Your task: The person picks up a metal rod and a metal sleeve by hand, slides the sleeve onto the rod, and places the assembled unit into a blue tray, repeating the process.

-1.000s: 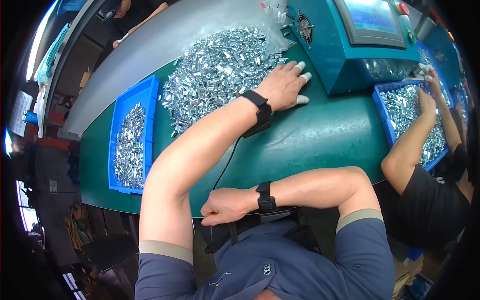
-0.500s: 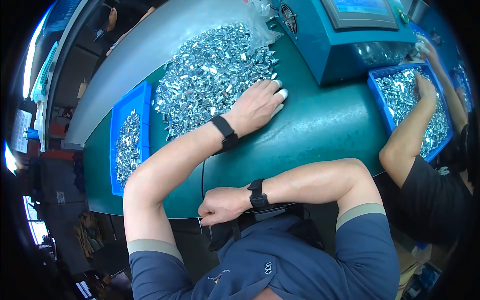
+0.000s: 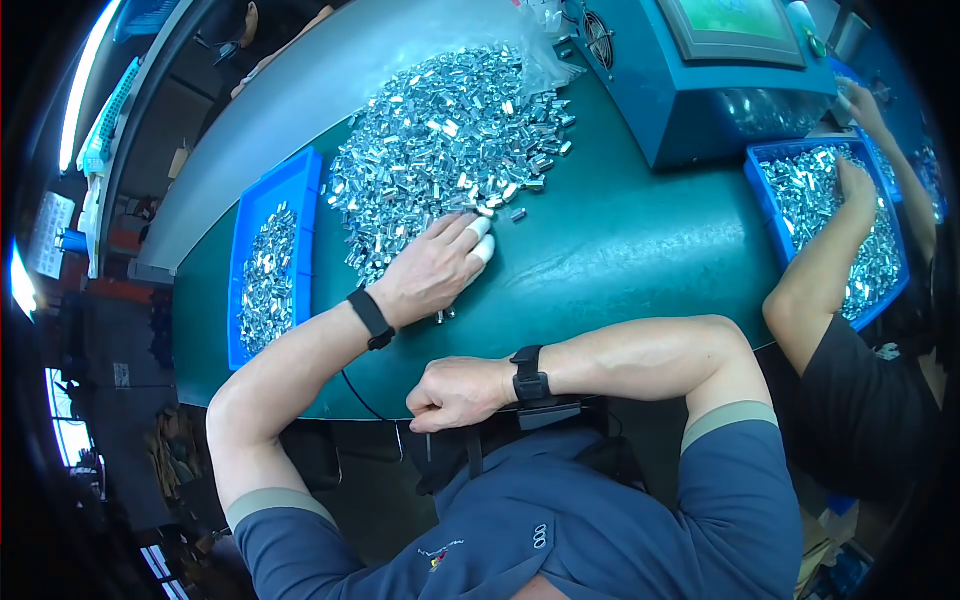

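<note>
My left hand [image 3: 432,268] reaches over the near edge of a wide heap of small shiny metal pieces [image 3: 440,130] on the green table. White covers sit on some of its fingertips. The fingers stretch out and bend down over the tabletop; what lies beneath the palm is hidden. A few loose pieces [image 3: 445,315] show just below this hand, and others lie by its fingertips. At the table's front edge my right hand [image 3: 462,392] is closed, back of the hand up. Its curled fingers hide whatever they may hold. Both wrists wear black bands.
A blue tray [image 3: 307,200] with similar pieces stands left of the heap. Clear plastic [image 3: 545,60] lies at the heap's far side. A teal machine with a screen [image 3: 720,100] stands at the back right. Beside it, a co-worker's hand [image 3: 855,183] is in another blue tray [image 3: 765,190].
My left hand has drawn back from the heap's right side toward me and leftward; loose pieces now show beside it. My right hand has stayed nearly in place. The machine's screen went from blue to green.
</note>
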`<act>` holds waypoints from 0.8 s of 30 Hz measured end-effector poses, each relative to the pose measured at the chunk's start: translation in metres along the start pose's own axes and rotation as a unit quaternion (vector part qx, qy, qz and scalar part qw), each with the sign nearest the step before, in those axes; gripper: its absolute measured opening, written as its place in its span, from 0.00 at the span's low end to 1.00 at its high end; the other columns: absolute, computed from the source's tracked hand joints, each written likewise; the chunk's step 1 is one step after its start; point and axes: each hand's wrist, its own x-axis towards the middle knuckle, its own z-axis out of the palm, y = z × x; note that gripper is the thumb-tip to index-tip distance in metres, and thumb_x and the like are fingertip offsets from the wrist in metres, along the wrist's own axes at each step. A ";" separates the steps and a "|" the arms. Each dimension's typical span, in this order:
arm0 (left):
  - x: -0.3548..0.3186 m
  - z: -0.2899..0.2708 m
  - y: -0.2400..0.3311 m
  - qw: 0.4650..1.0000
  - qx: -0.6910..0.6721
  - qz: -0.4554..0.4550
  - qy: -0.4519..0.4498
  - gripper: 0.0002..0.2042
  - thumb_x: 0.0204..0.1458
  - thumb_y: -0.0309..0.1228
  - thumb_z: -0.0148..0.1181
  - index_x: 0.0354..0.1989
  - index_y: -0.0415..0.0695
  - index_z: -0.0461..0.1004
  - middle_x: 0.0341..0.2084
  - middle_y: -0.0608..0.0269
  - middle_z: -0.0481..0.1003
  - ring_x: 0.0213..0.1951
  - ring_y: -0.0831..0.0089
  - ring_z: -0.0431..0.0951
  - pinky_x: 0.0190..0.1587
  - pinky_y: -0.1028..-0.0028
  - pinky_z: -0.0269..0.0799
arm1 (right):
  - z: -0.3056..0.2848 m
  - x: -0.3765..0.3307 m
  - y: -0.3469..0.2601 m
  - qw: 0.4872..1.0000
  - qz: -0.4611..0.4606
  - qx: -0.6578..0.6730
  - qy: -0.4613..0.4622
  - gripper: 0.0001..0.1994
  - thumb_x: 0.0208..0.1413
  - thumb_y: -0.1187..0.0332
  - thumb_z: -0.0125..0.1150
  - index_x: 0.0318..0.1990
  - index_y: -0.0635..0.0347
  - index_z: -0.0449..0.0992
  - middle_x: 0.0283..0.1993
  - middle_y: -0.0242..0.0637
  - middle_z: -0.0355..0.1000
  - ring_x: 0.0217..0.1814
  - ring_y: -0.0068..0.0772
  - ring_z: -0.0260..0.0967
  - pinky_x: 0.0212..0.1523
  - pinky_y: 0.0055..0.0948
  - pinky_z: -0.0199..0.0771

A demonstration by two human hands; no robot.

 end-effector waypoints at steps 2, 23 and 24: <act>-0.013 -0.008 -0.001 0.999 0.029 0.004 -0.025 0.16 0.57 0.27 0.58 0.52 0.35 0.72 0.58 0.46 0.71 0.64 0.51 0.70 0.67 0.57 0.65 | 0.000 -0.001 0.000 1.000 -0.002 0.001 0.003 0.19 0.59 0.58 0.61 0.23 0.64 0.74 0.21 0.48 0.70 0.25 0.53 0.69 0.31 0.49 0.65; -0.088 -0.025 0.026 0.998 -0.011 -0.024 -0.058 0.14 0.55 0.28 0.57 0.48 0.37 0.74 0.61 0.47 0.71 0.65 0.51 0.70 0.66 0.58 0.68 | 0.002 -0.002 -0.002 1.000 -0.004 0.003 -0.011 0.17 0.60 0.58 0.60 0.26 0.62 0.77 0.24 0.48 0.74 0.27 0.53 0.72 0.32 0.48 0.69; -0.090 -0.026 0.023 0.998 -0.009 -0.026 -0.051 0.14 0.55 0.28 0.57 0.48 0.37 0.74 0.61 0.47 0.71 0.65 0.51 0.70 0.65 0.58 0.68 | 0.000 -0.002 -0.002 1.000 0.000 0.014 0.003 0.17 0.60 0.58 0.60 0.26 0.62 0.78 0.24 0.48 0.74 0.28 0.53 0.73 0.32 0.47 0.70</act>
